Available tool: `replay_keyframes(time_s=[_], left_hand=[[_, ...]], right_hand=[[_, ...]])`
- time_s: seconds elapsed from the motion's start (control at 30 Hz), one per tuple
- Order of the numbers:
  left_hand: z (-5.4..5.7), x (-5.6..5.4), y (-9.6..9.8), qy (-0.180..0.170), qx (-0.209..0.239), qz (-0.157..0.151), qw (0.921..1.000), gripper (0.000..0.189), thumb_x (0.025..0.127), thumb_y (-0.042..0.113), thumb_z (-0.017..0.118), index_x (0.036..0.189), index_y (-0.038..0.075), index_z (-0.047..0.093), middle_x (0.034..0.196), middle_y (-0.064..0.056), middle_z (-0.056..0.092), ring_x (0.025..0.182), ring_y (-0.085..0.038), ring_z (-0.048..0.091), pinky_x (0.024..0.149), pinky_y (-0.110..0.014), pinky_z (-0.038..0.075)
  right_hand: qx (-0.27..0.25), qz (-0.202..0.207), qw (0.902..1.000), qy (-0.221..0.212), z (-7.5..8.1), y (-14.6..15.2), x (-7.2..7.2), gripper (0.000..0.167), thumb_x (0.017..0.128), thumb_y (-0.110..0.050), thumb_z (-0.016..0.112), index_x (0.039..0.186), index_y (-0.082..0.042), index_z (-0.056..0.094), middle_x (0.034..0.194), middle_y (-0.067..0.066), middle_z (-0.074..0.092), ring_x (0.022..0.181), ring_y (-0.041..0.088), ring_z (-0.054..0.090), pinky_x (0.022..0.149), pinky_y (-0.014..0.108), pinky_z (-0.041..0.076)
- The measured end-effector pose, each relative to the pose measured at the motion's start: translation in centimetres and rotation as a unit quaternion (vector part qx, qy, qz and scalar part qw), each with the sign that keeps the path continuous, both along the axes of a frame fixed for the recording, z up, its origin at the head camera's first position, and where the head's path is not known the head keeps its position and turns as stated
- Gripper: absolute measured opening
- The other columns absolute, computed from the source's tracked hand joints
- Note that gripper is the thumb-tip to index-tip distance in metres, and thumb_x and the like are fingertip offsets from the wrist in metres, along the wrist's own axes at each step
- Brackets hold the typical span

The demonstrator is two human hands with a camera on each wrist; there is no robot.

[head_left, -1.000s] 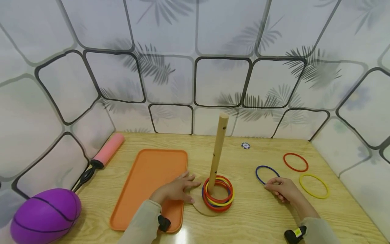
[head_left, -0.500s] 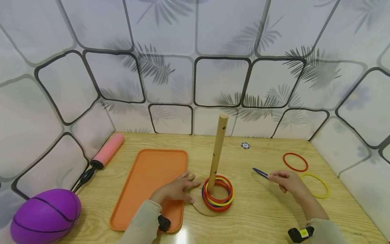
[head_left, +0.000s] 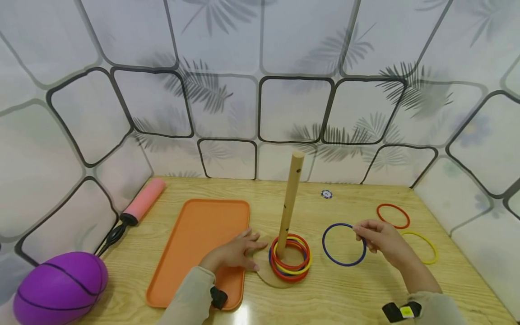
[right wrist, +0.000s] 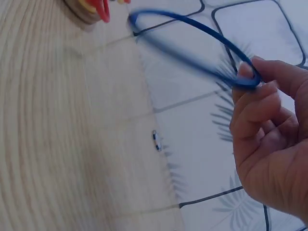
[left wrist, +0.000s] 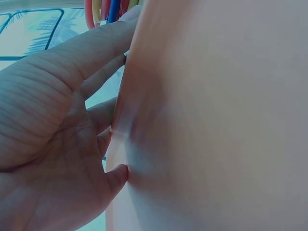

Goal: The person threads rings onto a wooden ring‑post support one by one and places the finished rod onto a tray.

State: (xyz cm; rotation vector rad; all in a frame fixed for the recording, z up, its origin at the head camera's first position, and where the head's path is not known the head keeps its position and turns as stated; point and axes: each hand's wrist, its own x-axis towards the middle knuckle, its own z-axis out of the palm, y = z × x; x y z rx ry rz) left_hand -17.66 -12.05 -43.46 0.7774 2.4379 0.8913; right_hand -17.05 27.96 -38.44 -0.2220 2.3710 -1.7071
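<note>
My right hand (head_left: 383, 241) pinches a blue ring (head_left: 325, 249) between thumb and fingers, its face turned toward the head camera above the table. In the right wrist view the same blue ring (right wrist: 202, 30) slants out from the fingertips. A wooden peg (head_left: 290, 203) rises from a round wooden base (head_left: 268, 276), with red, yellow and blue rings (head_left: 306, 264) stacked loosely around its foot. My left hand (head_left: 235, 252) lies with fingers spread across the edge of the orange tray (head_left: 199, 225), fingertips at the base. The left wrist view shows that hand (left wrist: 57, 120) against the tray's edge.
Right of my right hand lie a red ring (head_left: 379, 213) and a yellow ring (head_left: 430, 262). A poker chip (head_left: 327, 194) sits near the back wall. At the left are a pink hand pump (head_left: 145, 201) and a purple ball (head_left: 61, 286).
My right hand has lifted the blue ring off the table, moved it slightly left and turned its face toward the head camera. The left hand has stayed in place.
</note>
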Motion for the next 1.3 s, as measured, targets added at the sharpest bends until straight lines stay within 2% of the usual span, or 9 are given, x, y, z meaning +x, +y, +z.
replay_keyframes(time_s=[0.23, 0.37, 0.57, 0.8, 1.0, 1.1, 1.2, 1.3], left_hand=[[-0.1, 0.0, 0.1, 0.002, 0.000, -0.001, 1.0000, 0.067, 0.079, 0.023, 0.076, 0.140, 0.012, 0.050, 0.152, -0.019, 0.027, 0.143, -0.039, 0.003, 0.109, -0.062, 0.013], [-0.1, 0.1, 0.1, 0.003, -0.001, -0.002, 1.0000, 0.067, 0.080, 0.023, 0.076, 0.140, 0.011, 0.049, 0.152, -0.019, 0.027, 0.143, -0.039, 0.004, 0.109, -0.062, 0.012], [-0.4, 0.1, 0.1, 0.007, 0.000, -0.003, 1.0000, 0.067, 0.079, 0.023, 0.076, 0.139, 0.011, 0.050, 0.151, -0.019, 0.028, 0.143, -0.040, 0.004, 0.109, -0.062, 0.012], [-0.4, 0.1, 0.2, 0.005, 0.003, -0.003, 1.0000, 0.067, 0.079, 0.022, 0.076, 0.139, 0.010, 0.050, 0.151, -0.019, 0.028, 0.143, -0.040, 0.004, 0.109, -0.062, 0.012], [-0.4, 0.1, 0.1, -0.009, 0.004, 0.002, 1.0000, 0.066, 0.080, 0.023, 0.075, 0.139, 0.012, 0.050, 0.153, -0.017, 0.026, 0.143, -0.038, 0.003, 0.110, -0.059, 0.011], [-0.4, 0.0, 0.1, -0.010, 0.004, 0.002, 0.9999, 0.065, 0.080, 0.023, 0.075, 0.139, 0.012, 0.050, 0.153, -0.016, 0.026, 0.143, -0.038, 0.002, 0.110, -0.059, 0.012], [-0.4, -0.1, 0.1, -0.001, 0.002, 0.000, 1.0000, 0.066, 0.080, 0.023, 0.076, 0.139, 0.012, 0.050, 0.152, -0.018, 0.027, 0.143, -0.038, 0.004, 0.110, -0.059, 0.012], [-0.3, -0.2, 0.0, 0.010, 0.001, -0.003, 0.9999, 0.067, 0.080, 0.023, 0.076, 0.139, 0.011, 0.050, 0.151, -0.019, 0.028, 0.143, -0.040, 0.005, 0.109, -0.061, 0.012]], right_hand=[[-0.078, 0.092, 0.9927, 0.009, 1.3, -0.6, 0.2, 0.017, 0.099, -0.012, 0.049, 0.096, -0.008, 0.066, 0.072, -0.001, 0.060, 0.048, 0.002, 0.046, 0.043, 0.019, 0.042], [-0.135, 0.129, 0.9823, 0.011, 2.2, -1.0, 0.5, 0.025, 0.100, -0.007, 0.045, 0.110, -0.012, 0.067, 0.074, -0.001, 0.062, 0.049, 0.000, 0.049, 0.044, 0.015, 0.043], [-0.188, 0.172, 0.9665, 0.026, 4.2, -1.8, 0.8, 0.037, 0.100, -0.001, 0.039, 0.125, -0.016, 0.061, 0.078, -0.001, 0.064, 0.055, 0.002, 0.057, 0.049, 0.015, 0.046], [-0.230, 0.198, 0.9512, 0.055, 6.8, -2.3, 0.7, 0.045, 0.100, 0.005, 0.035, 0.138, -0.013, 0.049, 0.088, 0.004, 0.067, 0.066, 0.009, 0.065, 0.059, 0.020, 0.053], [-0.248, 0.229, 0.9382, 0.077, 9.5, -2.7, 0.3, 0.048, 0.099, 0.009, 0.032, 0.141, -0.009, 0.045, 0.098, 0.004, 0.067, 0.081, 0.012, 0.067, 0.062, 0.019, 0.052], [-0.248, 0.223, 0.9407, 0.062, 11.1, -3.0, 0.1, 0.045, 0.099, 0.008, 0.034, 0.137, -0.008, 0.050, 0.096, 0.005, 0.066, 0.080, 0.013, 0.068, 0.060, 0.017, 0.051], [-0.255, 0.200, 0.9455, 0.032, 12.6, -3.4, -0.1, 0.040, 0.099, 0.007, 0.038, 0.131, -0.008, 0.057, 0.090, 0.006, 0.065, 0.075, 0.013, 0.068, 0.057, 0.016, 0.050], [-0.287, 0.197, 0.9375, 0.012, 14.0, -3.9, -0.2, 0.040, 0.099, 0.007, 0.037, 0.129, -0.006, 0.058, 0.087, 0.009, 0.064, 0.073, 0.013, 0.067, 0.056, 0.015, 0.049]])
